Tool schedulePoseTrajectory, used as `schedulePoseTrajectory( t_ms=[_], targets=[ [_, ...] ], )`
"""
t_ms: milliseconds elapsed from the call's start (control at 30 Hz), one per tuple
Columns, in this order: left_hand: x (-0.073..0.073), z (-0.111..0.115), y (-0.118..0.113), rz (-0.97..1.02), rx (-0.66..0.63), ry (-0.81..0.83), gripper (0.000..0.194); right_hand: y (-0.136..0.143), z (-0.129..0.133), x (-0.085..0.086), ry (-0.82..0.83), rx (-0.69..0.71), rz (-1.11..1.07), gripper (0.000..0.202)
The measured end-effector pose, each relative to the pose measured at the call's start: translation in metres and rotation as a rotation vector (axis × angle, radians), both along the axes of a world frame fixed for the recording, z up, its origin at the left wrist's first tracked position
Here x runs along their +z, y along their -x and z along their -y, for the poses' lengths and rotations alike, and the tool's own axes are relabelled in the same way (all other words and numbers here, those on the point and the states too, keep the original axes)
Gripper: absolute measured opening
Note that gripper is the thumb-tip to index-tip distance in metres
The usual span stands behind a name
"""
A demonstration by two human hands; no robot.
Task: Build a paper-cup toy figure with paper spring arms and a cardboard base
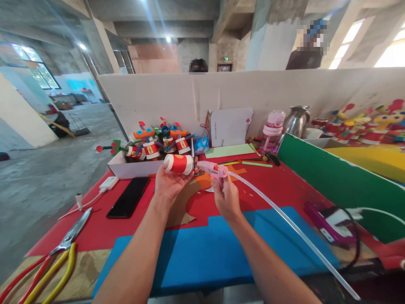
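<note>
My left hand (172,182) is wrapped round a red and white paper cup (179,164), which lies on its side above the table. In my right hand (227,196) is a pink hot glue gun (212,168), its nozzle pointing left at the end of the cup. A long clear glue stick (284,217) trails from the back of the gun down to the lower right. Whether nozzle and cup touch, I cannot tell. Beneath my hands lie a curved piece of brown cardboard (181,207) and orange paper (202,182).
A white box (129,170) of paper-cup figures stands behind my left hand. On the left lie a black phone (128,197) and large shears (68,236). Blue sheets (202,253) cover the front. At right are a green-sided box (313,181) and a purple power strip (330,223).
</note>
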State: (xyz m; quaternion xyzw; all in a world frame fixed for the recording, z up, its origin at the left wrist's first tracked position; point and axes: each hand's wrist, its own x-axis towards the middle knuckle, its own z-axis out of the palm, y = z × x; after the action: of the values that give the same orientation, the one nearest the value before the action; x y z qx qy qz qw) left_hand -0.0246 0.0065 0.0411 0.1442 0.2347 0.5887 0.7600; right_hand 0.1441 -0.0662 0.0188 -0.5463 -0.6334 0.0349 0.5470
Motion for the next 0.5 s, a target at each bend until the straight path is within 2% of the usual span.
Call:
schedulePoseTrajectory(
  t_ms=[500],
  targets=[
    [-0.0025, -0.0006, 0.0005, 0.022, -0.029, -0.031, 0.040, 0.0010, 0.0004, -0.0014, 0.015, 0.001, -0.024, 0.031]
  ],
)
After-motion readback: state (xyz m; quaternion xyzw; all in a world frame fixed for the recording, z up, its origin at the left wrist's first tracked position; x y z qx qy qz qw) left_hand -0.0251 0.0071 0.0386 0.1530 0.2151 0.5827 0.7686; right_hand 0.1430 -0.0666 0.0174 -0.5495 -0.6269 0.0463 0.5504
